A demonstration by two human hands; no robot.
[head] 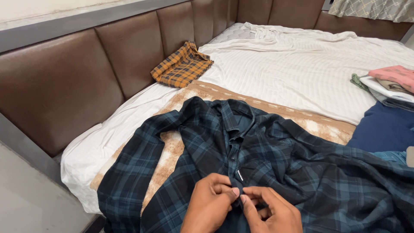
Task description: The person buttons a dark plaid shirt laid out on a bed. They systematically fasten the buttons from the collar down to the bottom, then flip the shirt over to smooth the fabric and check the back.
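A dark blue-green plaid shirt [276, 159] lies spread face up on the bed, collar toward the far side. My left hand [211, 205] and my right hand [271, 211] meet at the shirt's front placket near the bottom of the view. Both pinch the fabric at a button, fingertips touching each other. Higher buttons on the placket look fastened.
A folded orange plaid shirt [182, 65] rests against the brown padded headboard [77, 82]. A stack of folded clothes [390, 84] and a navy garment [381, 129] sit at the right. White striped sheet [297, 64] covers the bed, and a tan blanket [319, 125] lies under the shirt.
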